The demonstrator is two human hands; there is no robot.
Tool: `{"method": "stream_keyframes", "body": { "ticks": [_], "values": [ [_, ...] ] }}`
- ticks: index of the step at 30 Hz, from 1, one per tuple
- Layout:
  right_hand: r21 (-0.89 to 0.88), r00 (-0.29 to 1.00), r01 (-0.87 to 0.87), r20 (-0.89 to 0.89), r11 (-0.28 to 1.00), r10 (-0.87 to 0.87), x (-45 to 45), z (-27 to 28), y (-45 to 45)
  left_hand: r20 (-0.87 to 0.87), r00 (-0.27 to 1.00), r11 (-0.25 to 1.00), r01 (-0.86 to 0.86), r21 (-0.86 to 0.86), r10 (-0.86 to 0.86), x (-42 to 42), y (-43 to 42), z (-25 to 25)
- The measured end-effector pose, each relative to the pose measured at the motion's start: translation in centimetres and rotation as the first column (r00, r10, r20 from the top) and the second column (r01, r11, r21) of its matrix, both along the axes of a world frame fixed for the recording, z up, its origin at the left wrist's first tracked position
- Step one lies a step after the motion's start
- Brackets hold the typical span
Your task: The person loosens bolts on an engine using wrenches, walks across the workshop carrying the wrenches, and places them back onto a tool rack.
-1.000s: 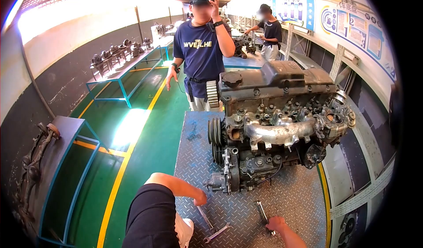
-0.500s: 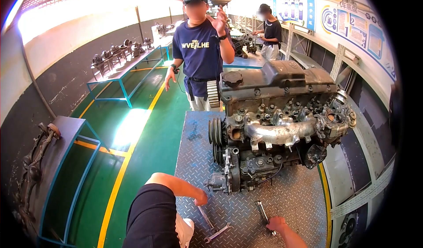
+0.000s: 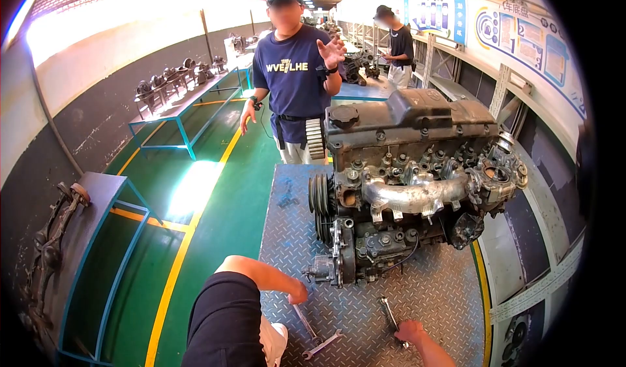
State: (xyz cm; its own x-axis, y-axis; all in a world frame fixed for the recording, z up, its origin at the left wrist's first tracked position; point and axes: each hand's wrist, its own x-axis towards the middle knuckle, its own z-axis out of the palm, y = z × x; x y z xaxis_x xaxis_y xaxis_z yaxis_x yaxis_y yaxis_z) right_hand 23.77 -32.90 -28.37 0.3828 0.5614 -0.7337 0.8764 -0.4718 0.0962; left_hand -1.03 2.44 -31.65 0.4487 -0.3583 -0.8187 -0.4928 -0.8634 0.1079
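Note:
My left hand (image 3: 298, 294) is closed at the upper end of a combination wrench (image 3: 304, 319), low on the left side of the metal tabletop. The wrench's lower end meets a second, open-ended wrench (image 3: 323, 345) lying at an angle. On the right, my right hand (image 3: 409, 331) curls over the lower part of a long metal wrench (image 3: 389, 311); its fingers are partly hidden. Beyond both hands stands a large engine (image 3: 417, 165), with a silver manifold (image 3: 417, 194) facing me and ribbed pulleys (image 3: 319, 200) at its left end.
The engine rests on a diamond-plate table (image 3: 287, 230). Behind it stands a person in a navy shirt (image 3: 290, 73), one hand raised; another person (image 3: 400, 50) is farther back. Benches with metal parts (image 3: 182, 99) line the left, and a rack (image 3: 499, 99) runs along the right.
The facing person's raised hand has lowered slightly and their head has shifted left. The far person's hands have drawn in closer. My hands and the wrenches have not visibly moved.

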Motion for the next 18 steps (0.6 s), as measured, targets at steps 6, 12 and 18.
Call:
{"method": "stream_keyframes", "body": {
  "ticks": [6, 12, 18],
  "values": [
    [-0.005, 1.0, -0.019, 0.007, 1.0, 0.019, 0.4, -0.8, -0.2, 0.009, 1.0, 1.0, -0.006, -0.018, 0.006, -0.1, 0.1, -0.5],
    [-0.028, 1.0, -0.008, 0.001, 1.0, 0.008, -0.4, 0.5, 0.2, 0.008, 1.0, 1.0, 0.008, -0.012, -0.008, -0.1, 0.1, -0.6],
    [-0.014, 1.0, -0.024, 0.018, 1.0, 0.024, 0.2, -0.8, -0.2, -0.01, 1.0, 1.0, 0.011, -0.014, -0.011, 0.0, 0.0, -0.4]
  ]
}}
